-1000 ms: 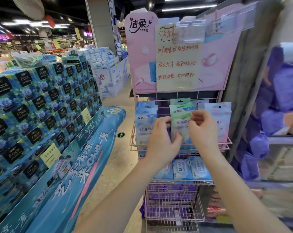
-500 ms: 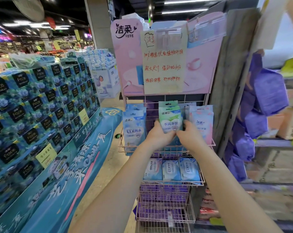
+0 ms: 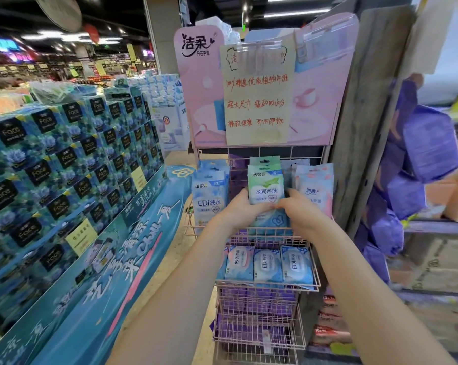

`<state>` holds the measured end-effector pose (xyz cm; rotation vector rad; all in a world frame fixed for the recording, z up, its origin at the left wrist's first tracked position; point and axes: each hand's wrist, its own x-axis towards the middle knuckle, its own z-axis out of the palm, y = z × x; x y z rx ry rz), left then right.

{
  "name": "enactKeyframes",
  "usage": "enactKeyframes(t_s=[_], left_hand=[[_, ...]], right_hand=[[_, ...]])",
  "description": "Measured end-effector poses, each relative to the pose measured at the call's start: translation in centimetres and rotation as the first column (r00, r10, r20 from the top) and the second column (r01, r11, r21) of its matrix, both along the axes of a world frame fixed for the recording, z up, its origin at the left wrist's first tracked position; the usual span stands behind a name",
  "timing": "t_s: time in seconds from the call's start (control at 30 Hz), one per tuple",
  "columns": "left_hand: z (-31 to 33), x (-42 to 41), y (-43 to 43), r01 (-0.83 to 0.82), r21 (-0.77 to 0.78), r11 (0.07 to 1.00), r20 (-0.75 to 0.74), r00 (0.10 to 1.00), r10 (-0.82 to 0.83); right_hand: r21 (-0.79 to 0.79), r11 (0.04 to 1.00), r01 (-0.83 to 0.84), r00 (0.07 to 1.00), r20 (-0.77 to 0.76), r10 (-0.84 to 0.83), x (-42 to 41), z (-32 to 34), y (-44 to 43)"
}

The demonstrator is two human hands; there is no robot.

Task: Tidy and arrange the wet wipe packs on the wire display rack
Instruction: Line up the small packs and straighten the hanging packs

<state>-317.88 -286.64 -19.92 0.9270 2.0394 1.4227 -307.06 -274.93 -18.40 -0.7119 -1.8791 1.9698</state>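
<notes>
Leftmost, stacked tissue boxes (image 3: 64,159) fill the left of the frame above a teal banner (image 3: 133,248). Right of them, at centre, stands the pink wire rack (image 3: 296,152), topped by a pink header (image 3: 199,101) with a handwritten note (image 3: 257,101) clipped over it. On the rack's top tier a blue pack (image 3: 209,198) stands upright at the left end. Just beside it the left grip (image 3: 238,212) curls round the lower left edge of a green pack (image 3: 266,185). That pack stands upright in the middle of the tier, with more packs behind it. The right grip (image 3: 301,212) holds its lower right edge, so both grips are closed on the one pack. A pink pack (image 3: 314,188) stands upright at the tier's right end, partly behind the right grip. On the tier below, a row of blue wipes (image 3: 267,264) leans against the front wire. Further right a wooden post (image 3: 367,114) rises, and purple bags (image 3: 430,143) hang past it.
</notes>
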Motion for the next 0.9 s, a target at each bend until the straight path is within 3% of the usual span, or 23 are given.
enactKeyframes(t_s=[0.33, 0.7, 0.9], left_hand=[[0.2, -0.4, 0.7, 0.070, -0.017, 0.997, 0.072, 0.995, -0.069], [0.4, -0.1, 0.3, 0.093, 0.049, 0.994, 0.144, 0.985, -0.100], [0.6, 0.2, 0.3, 0.096, 0.076, 0.992, 0.149, 0.983, -0.106]], right_hand=[[-0.040, 0.994, 0.099, 0.994, 0.047, -0.097, -1.2, -0.3, 0.5], [-0.202, 0.972, 0.124, 0.991, -0.022, -0.131, -1.8, 0.2, -0.3], [-0.164, 0.973, 0.162, 0.986, -0.024, -0.168, -2.0, 0.0, -0.5]])
